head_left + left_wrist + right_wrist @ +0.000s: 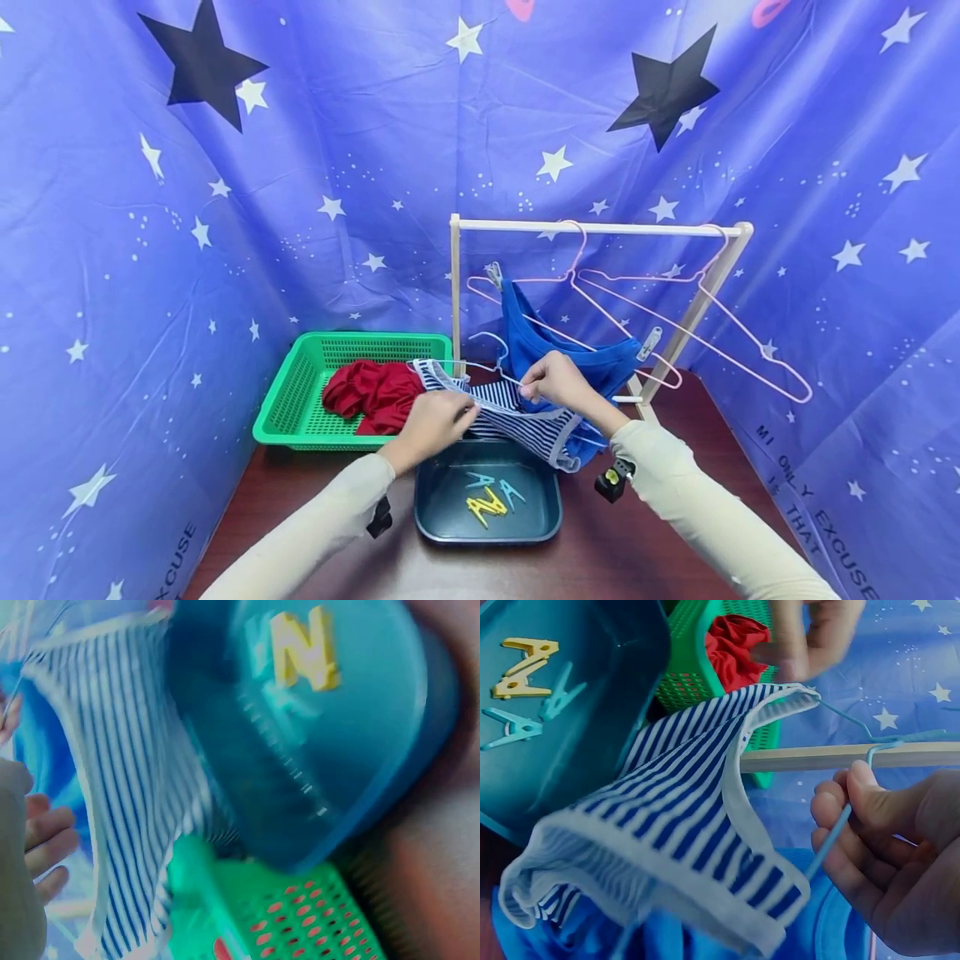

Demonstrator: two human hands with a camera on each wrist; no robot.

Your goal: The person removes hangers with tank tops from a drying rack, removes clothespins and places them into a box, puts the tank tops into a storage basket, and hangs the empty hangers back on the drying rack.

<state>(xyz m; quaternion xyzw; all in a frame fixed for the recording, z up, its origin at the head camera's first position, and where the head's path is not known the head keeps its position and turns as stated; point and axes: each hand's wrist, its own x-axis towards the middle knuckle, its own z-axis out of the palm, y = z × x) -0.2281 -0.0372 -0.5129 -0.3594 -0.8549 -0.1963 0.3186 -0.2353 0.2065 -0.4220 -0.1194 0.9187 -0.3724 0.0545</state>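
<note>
Right hand [558, 379]: grasping. The thumb and fingers pinch one arm of the blue hanger [829, 847]. Left hand [438, 425]: released. In the wrist views its fingers are loosely bent, with nothing visible between them; in the head view it is just beside the striped garment [543, 433], and whether it touches the cloth cannot be told.

The striped garment is on the blue hanger, between and below the two hands. One arm of the hanger enters the cloth at the left end, the other beneath the right hand. The hook [491, 335] rises left of the right hand, below the level of the rack bar.

Directly below the garment, on the near side, is the tray [442, 504]. It contains two yellow clips [491, 502] and two light-blue clips [512, 492].

Left of the garment is the green basket [318, 439], containing the red cloth [375, 392].

Behind the right hand is the wooden rack [517, 225]. Two pink hangers [735, 317] are hooked over its bar. The left one carries the blue garment [540, 329], fixed by a pale clip [650, 343] at each end.

All units stand on the dark red table [615, 533], before a star-printed curtain [360, 167].
</note>
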